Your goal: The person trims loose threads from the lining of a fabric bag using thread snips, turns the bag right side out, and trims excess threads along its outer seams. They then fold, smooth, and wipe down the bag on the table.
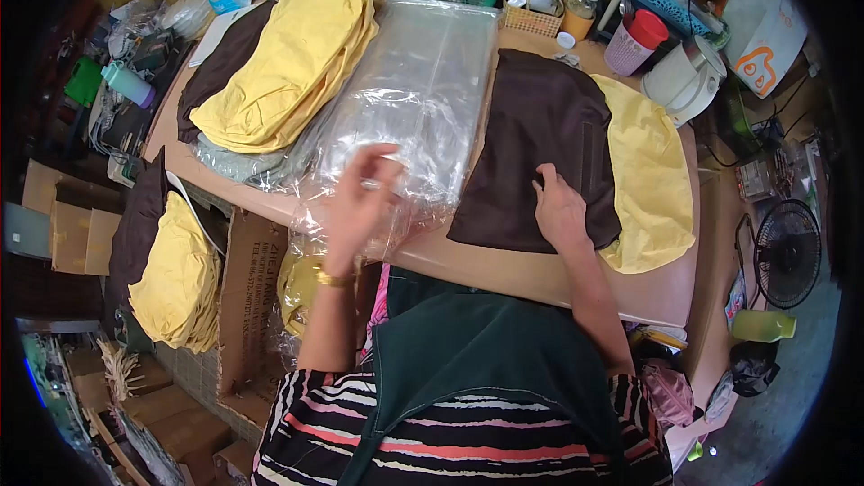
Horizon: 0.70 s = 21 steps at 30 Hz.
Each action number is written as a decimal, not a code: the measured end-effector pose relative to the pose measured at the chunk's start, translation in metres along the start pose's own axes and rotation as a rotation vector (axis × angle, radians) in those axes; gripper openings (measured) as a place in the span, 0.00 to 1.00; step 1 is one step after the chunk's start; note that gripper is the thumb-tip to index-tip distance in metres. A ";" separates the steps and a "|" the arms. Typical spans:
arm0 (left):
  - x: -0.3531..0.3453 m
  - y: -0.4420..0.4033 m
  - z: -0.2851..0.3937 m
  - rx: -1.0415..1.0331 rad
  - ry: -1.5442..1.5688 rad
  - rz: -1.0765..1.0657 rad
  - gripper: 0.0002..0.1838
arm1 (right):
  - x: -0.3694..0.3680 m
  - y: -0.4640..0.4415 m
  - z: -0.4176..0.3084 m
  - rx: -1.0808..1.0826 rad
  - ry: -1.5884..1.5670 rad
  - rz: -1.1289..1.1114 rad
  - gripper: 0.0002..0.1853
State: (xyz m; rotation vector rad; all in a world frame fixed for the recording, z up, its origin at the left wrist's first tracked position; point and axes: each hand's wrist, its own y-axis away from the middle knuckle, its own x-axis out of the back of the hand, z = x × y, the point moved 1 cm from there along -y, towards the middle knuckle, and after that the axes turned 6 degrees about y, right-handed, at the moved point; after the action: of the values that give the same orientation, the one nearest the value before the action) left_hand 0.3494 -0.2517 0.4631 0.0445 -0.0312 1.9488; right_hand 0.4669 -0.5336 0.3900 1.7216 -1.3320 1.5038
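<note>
Your left hand [364, 202] is over the near end of the clear bags [432, 58], fingers parted; it is blurred, so I cannot tell whether it has hold of any film. Your right hand [562, 211] is at the dark cloth [531, 117], fingers loosely bent and clenched on nothing. That cloth lies on the table [504, 261] right of the bags, partly over the yellow cloth [657, 189].

The film is thin, slick and crumpled at the near end. Tug it quickly and several layers could cling and come together, or the pile could slide towards you over the front edge. A loose fold could also catch on your bracelet [331, 278] and tear or drag.

If your right hand presses and shifts, the dark cloth could wrinkle or skew off the yellow one. The yellow cloth lies near the table's right side, so a sideways push might send it over. Swing your left arm wide and you could knock the yellow stack [292, 54], whose soft layers overhang the plastic below and could slump.
</note>
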 end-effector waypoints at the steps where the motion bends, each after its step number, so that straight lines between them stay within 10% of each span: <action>1: -0.020 0.004 -0.010 0.026 -0.104 -0.117 0.24 | 0.004 -0.001 -0.002 -0.009 -0.035 -0.068 0.13; 3: -0.058 0.016 -0.025 -0.037 -0.429 -0.236 0.38 | 0.014 -0.017 -0.001 -0.018 -0.062 -0.115 0.11; 13: -0.077 0.029 -0.042 -0.129 -0.685 -0.666 0.20 | -0.005 -0.183 0.000 0.054 -0.086 0.241 0.17; 16: -0.052 0.033 -0.017 -0.191 -0.739 -0.544 0.19 | -0.034 -0.210 0.026 -0.058 -0.065 -0.138 0.20; 21: 0.033 0.017 0.006 0.029 -0.225 -0.173 0.16 | -0.024 -0.219 0.099 -0.496 -0.641 0.242 0.16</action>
State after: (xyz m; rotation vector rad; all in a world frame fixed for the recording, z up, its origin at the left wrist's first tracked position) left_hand 0.3211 -0.2279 0.4704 0.2767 -0.1429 1.7635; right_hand 0.7081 -0.5207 0.3909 1.8019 -2.0812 0.6224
